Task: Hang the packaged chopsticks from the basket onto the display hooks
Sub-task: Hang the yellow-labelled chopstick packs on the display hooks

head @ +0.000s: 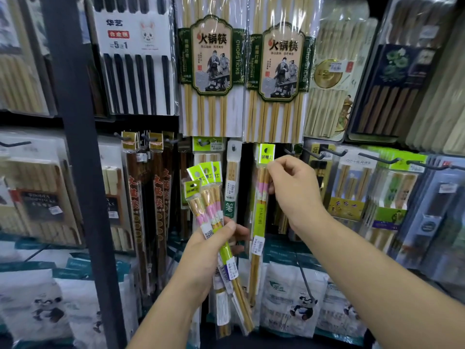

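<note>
The right hand (294, 190) pinches the green header of one pack (258, 222), which hangs straight down against the display; whether its hole sits on a hook I can't tell. The left hand (214, 239) grips a bundle (205, 200) of the same packs around their middles, headers fanned up and to the left, just beside the single pack. A bare hook (289, 150) juts out just right of the pinched header. Two big hotpot packs (211, 59) hang above, and panda bags (297, 298) sit below. A dark post (75, 147) stands to the left.
</note>
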`<action>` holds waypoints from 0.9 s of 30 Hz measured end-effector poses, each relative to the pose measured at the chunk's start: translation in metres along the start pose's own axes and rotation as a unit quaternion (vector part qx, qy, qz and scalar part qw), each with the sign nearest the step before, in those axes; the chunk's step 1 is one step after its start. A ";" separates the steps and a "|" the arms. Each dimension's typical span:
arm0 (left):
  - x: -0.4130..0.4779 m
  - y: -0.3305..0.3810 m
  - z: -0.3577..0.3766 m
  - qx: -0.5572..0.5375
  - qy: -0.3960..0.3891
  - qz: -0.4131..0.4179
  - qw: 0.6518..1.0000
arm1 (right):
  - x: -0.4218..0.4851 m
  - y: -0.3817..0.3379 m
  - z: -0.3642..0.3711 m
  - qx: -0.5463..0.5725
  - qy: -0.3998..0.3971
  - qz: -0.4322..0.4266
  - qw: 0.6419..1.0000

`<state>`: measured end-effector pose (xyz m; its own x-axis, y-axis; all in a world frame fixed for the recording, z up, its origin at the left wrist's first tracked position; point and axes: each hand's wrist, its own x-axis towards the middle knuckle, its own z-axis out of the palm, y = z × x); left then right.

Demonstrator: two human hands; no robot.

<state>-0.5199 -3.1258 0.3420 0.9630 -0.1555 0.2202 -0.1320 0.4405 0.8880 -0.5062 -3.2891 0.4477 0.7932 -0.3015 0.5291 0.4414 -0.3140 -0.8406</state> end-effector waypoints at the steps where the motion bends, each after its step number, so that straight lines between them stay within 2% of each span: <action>1: 0.000 0.000 -0.001 0.023 0.000 0.004 1.000 | 0.002 0.000 0.000 -0.008 -0.002 0.002 1.000; 7: -0.002 -0.002 0.001 0.014 -0.008 -0.024 1.000 | 0.013 0.005 0.003 -0.026 0.016 0.004 1.000; 20: -0.004 -0.002 0.004 0.079 -0.002 0.012 0.997 | 0.006 0.021 0.005 -0.085 0.050 0.050 0.994; 23: -0.003 -0.001 0.006 0.059 0.004 0.006 0.998 | -0.015 0.015 0.010 -0.039 -0.036 0.031 0.998; 25: -0.003 -0.002 0.009 0.049 0.008 0.004 0.999 | -0.028 0.010 0.013 -0.033 -0.109 0.010 0.993; 27: -0.005 -0.003 0.010 0.050 0.006 0.012 0.999 | -0.036 0.008 0.017 -0.042 -0.146 -0.014 0.988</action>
<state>-0.5263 -3.1348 0.3425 0.9617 -0.1356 0.2380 -0.1773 0.3541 0.9182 -0.5242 -3.2657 0.4199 0.8740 -0.0227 0.4853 0.4380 -0.3953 -0.8074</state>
